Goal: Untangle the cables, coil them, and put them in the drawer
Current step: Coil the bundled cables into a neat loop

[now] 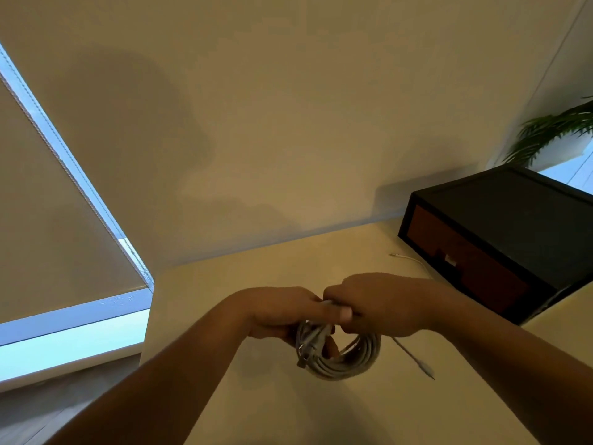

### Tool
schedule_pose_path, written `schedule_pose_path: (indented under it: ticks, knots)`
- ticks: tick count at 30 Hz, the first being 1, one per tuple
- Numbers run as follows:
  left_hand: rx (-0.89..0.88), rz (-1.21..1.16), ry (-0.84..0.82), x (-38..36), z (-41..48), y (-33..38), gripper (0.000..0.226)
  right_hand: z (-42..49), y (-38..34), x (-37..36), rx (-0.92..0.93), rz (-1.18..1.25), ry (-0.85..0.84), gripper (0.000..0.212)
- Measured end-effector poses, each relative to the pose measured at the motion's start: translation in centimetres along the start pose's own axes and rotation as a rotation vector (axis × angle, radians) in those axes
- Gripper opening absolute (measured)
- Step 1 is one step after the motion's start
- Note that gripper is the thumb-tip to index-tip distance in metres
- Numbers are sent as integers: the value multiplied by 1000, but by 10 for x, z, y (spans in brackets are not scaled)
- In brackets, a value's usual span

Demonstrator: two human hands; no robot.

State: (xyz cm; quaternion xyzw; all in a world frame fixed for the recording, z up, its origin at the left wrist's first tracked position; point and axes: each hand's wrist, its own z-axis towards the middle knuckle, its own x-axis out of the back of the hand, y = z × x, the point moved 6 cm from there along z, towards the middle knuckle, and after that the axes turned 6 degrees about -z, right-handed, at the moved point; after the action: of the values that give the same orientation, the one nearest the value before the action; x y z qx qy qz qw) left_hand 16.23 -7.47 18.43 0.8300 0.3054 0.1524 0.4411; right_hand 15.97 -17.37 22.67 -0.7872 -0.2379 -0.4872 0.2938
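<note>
A grey cable [340, 358] hangs wound into a coil above the pale table [256, 380]. My left hand [279, 311] grips the coil's left side, and its fingers curl round the loops. My right hand [375, 305] grips the top of the coil just to the right, knuckles nearly touching the left hand. A thin white cable [414, 356] lies loose on the table under my right hand, running from near the drawer box to a plug near the front. The black drawer box [500, 239] with a brown drawer front stands at the right, its drawer closed.
A wall rises behind the table. At the left is a window with a roller blind [48, 203] and a bead chain. A green plant [552, 130] stands behind the drawer box. The table's left edge runs near the window sill.
</note>
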Motion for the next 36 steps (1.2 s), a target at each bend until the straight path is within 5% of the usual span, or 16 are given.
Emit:
schedule_pose_path:
  ticks: [3, 13, 16, 21, 27, 36]
  knots:
    - [-11, 104, 57, -1, 6, -1, 15, 3, 5, -1, -42, -50, -17, 16]
    - [-162, 360, 257, 14, 4, 1, 31, 9, 19, -6, -34, 219, 54, 22]
    - [-181, 511, 327, 20, 2, 0, 10, 5, 26, -9, -67, 492, 15, 27]
    - [-295, 695, 416, 23, -3, 6, 21, 8, 36, -7, -95, 613, 199, 26]
    - [-327, 688, 382, 19, -8, 9, 25, 10, 40, -5, -99, 544, 270, 21]
    - [-331, 574, 415, 26, -10, 11, 30, 12, 48, -6, -176, 780, 416, 11]
